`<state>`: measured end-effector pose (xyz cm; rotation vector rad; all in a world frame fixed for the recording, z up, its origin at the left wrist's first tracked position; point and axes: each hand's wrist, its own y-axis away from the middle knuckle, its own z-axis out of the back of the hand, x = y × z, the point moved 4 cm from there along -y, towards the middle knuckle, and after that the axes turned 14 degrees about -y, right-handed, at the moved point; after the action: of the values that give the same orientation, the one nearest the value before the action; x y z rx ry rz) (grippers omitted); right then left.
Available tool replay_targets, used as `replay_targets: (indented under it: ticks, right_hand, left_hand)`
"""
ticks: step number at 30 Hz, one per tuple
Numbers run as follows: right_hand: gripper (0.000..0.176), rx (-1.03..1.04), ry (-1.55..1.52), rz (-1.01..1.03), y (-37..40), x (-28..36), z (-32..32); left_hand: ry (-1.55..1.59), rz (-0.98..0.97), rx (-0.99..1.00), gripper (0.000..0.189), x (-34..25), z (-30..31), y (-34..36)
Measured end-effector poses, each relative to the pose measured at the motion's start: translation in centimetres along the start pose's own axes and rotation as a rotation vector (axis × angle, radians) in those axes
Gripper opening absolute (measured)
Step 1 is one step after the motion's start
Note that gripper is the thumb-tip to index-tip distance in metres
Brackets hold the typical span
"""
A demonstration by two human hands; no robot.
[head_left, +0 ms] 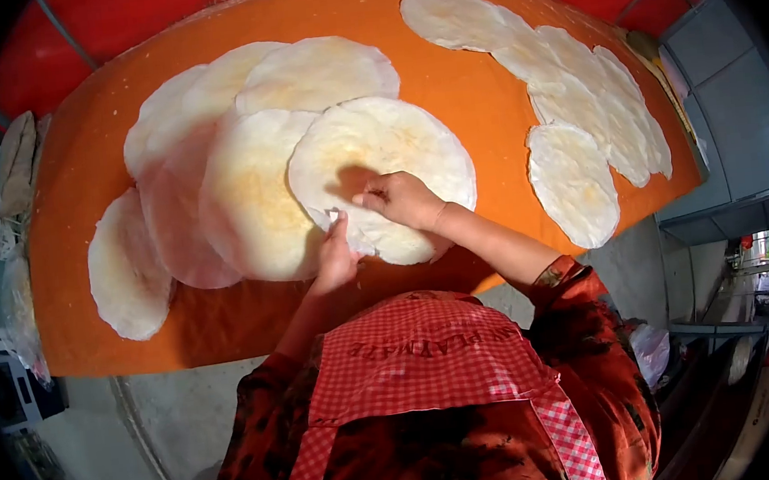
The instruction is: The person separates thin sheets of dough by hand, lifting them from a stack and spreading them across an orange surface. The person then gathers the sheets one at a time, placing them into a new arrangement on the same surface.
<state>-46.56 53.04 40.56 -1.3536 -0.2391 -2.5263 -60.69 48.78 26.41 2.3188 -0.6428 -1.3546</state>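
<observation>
A thin, pale round flatbread [413, 151] lies at the front of a pile of overlapping sheets. At its near edge my left hand [339, 260] pinches the rim, thumb on top; the rim looks slightly folded or torn there. My right hand [404, 202] is curled over the same sheet with thumb and fingers together, casting a shadow on it. Whether anything is between those fingers is hidden. Under and beside this sheet lie another flatbread [262, 200] and several more, spreading left to a smaller one [131, 267].
An orange cloth [473, 104] covers the table. On the right lies a second row of overlapping flatbreads [572, 86], with one sheet [574, 182] nearest the front edge. Plastic bags [19, 299] hang at the left edge. Red tiles [137, 19] line the far side.
</observation>
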Motion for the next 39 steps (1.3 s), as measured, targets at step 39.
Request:
replay_targets:
  ticks: [39]
  right_hand:
    - [0.025, -0.074, 0.181, 0.386, 6.2, 0.5, -1.9]
  left_hand:
    - [0.052, 0.034, 0.127, 0.047, -3.5, -2.4, 3.4]
